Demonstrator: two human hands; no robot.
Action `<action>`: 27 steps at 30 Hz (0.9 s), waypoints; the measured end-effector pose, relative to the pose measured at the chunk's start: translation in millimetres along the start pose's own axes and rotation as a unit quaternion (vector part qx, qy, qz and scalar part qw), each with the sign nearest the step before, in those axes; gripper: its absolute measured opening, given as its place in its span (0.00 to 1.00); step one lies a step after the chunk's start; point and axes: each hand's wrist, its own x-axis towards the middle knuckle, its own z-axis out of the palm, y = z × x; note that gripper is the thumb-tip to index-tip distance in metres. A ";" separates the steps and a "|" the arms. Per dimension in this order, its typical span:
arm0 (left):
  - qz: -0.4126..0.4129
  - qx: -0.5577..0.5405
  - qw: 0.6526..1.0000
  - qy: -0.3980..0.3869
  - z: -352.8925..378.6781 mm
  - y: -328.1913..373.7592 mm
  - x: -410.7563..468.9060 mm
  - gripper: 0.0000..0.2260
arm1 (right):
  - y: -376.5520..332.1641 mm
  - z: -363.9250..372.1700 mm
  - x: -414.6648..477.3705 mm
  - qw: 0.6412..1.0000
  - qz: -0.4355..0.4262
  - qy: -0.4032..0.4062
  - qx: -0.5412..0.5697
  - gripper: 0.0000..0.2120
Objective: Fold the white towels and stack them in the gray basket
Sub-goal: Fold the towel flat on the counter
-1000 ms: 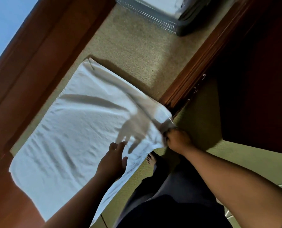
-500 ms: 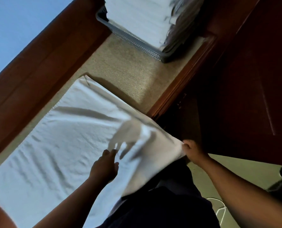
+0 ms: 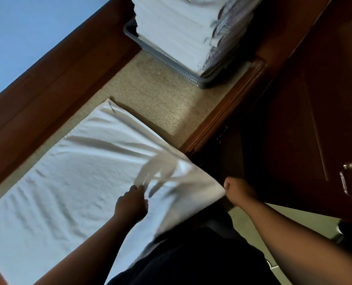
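A large white towel (image 3: 72,188) lies spread on the beige speckled counter (image 3: 156,103), its near edge hanging over the front. My left hand (image 3: 131,204) rests on the towel near its middle, fingers curled down onto the cloth. My right hand (image 3: 238,191) grips the towel's near right corner, lifted off the counter edge. At the top stands the gray perforated basket (image 3: 171,62), holding a tall stack of folded white towels (image 3: 175,31).
A dark wood rim (image 3: 53,93) borders the counter on the left, with a blue wall (image 3: 27,38) behind it. Dark wood cabinet doors (image 3: 304,120) with a metal handle (image 3: 348,184) stand to the right. My dark trousers (image 3: 191,260) fill the bottom.
The view tilted up, bringing the basket and its stack into sight. My right hand pulled the towel corner outward to the right, away from the counter edge. My left hand stayed on the cloth.
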 end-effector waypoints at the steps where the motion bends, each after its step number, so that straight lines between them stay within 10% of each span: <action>1: 0.001 0.001 1.000 0.000 -0.6 0.2 0.3 0.17 | -3.8 -1.1 4.0 1.000 0.008 -0.016 -0.012 0.08; 12: 0.103 -0.020 0.993 0.046 -29.4 17.6 24.0 0.19 | -115.1 -16.7 26.6 0.955 -0.257 0.116 0.095 0.11; 20: 0.199 0.079 0.973 0.086 -74.4 41.4 78.0 0.32 | -146.5 -14.5 24.7 0.976 -0.191 0.098 -0.032 0.10; 27: 0.239 0.258 0.934 0.058 -108.9 33.2 131.8 0.15 | -163.4 -38.6 24.1 0.985 -0.144 0.028 0.094 0.08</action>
